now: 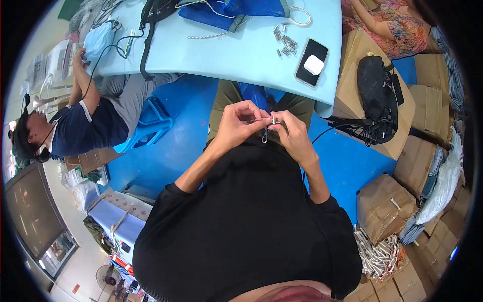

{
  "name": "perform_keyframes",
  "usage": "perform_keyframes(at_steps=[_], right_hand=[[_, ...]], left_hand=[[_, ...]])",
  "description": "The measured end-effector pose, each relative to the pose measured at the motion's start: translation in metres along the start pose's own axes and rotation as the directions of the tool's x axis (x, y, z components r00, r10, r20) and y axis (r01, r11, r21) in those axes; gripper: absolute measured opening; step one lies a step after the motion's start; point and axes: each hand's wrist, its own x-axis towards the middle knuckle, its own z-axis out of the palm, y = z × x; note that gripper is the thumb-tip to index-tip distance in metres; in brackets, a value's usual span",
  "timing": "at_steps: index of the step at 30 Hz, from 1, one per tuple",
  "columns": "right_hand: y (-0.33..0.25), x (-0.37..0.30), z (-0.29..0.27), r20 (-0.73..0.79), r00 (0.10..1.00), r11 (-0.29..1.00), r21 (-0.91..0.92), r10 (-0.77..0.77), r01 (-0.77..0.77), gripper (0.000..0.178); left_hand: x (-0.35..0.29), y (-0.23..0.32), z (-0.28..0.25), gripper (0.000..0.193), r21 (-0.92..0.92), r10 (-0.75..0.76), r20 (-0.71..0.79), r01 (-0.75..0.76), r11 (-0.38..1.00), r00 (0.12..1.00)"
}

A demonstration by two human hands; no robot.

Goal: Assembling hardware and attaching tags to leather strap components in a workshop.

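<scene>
While you are working above your lap, on the near side of the table, your right hand is gripping a small metal piece between thumb and fingertips. Your left hand is meeting it from the other side, its thumb and fingertips pressing together on a thin strand that the fingers are mostly hiding. Between and just below your two hands, a small loop is hanging down; whether it is joined to the metal piece, you cannot tell at this size.

Up on the table, more metal pieces are lying loose, near a phone with a white case resting on it. A pale ring is lying beyond them, near the blue cloth, and a speckled cord is stretching along below the cloth.

On your left, a co-worker in a dark top is sitting on a blue stool, one hand touching a pale blue bundle. On your right, a black bag is resting on a carton.
</scene>
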Motion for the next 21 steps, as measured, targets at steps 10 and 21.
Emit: perform_keyframes(at_steps=[10,21], right_hand=[[0.002,-0.016,0.018,0.008,0.985,0.956,0.239,0.171,-0.168,0.016],[0.001,-0.023,0.038,-0.067,0.978,0.929,0.332,0.196,-0.163,0.013]], left_hand=[[-0.005,-0.008,-0.001,0.021,-0.152,-0.059,0.003,0.059,0.987,0.998],[-0.011,-0.015,-0.006,0.023,-0.169,-0.063,-0.011,0.061,0.984,0.998]])
